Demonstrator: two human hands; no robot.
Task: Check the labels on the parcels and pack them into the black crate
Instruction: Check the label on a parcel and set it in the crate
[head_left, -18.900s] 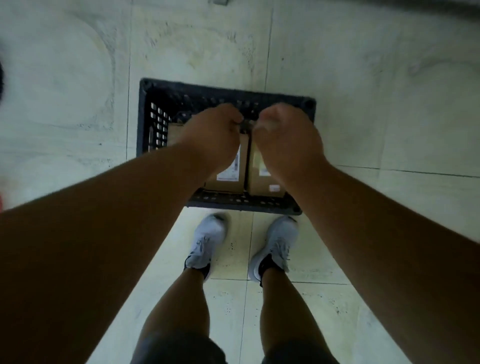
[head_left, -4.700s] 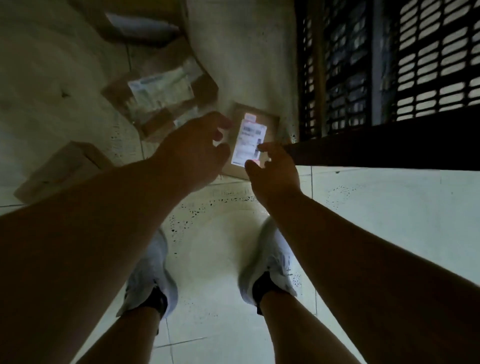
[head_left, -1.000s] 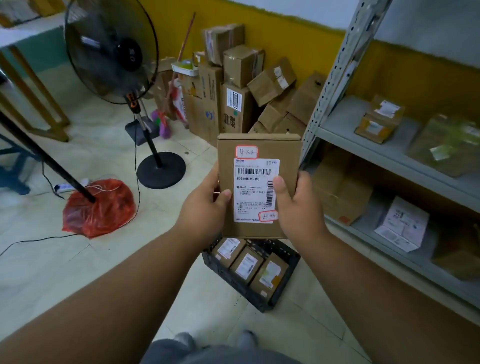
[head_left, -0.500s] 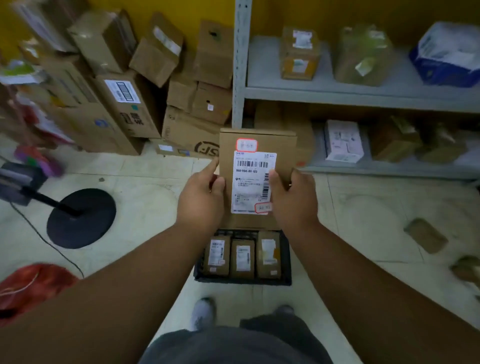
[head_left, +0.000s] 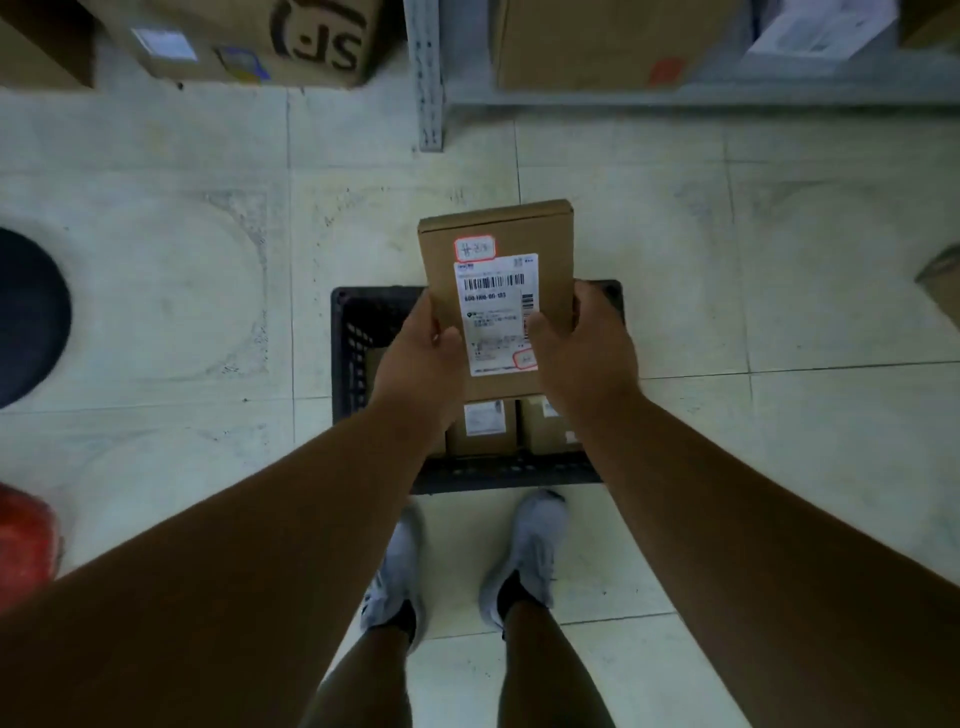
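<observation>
Left hand (head_left: 423, 358) and right hand (head_left: 582, 353) grip a flat brown cardboard parcel (head_left: 498, 249), white label up, above the black slatted plastic crate (head_left: 349, 358) on the floor. Two labelled parcels (head_left: 514, 431) visible inside; this one remains unpacked.

black crate (head_left: 349, 332) mostly hidden by parcel (head_left: 498, 234), label text (head_left: 493, 322) illegible
</observation>
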